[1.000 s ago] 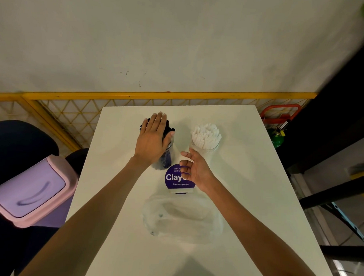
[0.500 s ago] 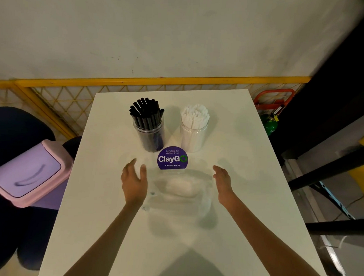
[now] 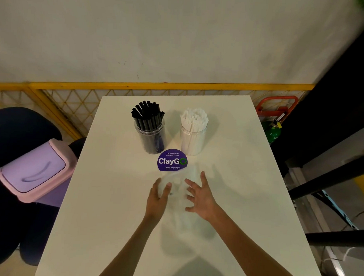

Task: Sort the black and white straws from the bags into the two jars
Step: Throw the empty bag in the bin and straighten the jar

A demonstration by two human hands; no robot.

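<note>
left hand (image 3: 156, 200), right hand (image 3: 202, 199), bag (image 3: 180, 184), table (image 3: 113, 197) centre

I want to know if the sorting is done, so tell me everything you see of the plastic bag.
The plastic bag is clear, thin and crumpled, bunched up on the white table just this side of the purple sticker. It looks empty, though it is blurred. The left hand grips its left side; the right hand, fingers spread, touches its right side.

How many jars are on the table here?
2. The jar with black straws stands on the left, the jar with white straws on its right, both behind the round purple sticker.
</note>
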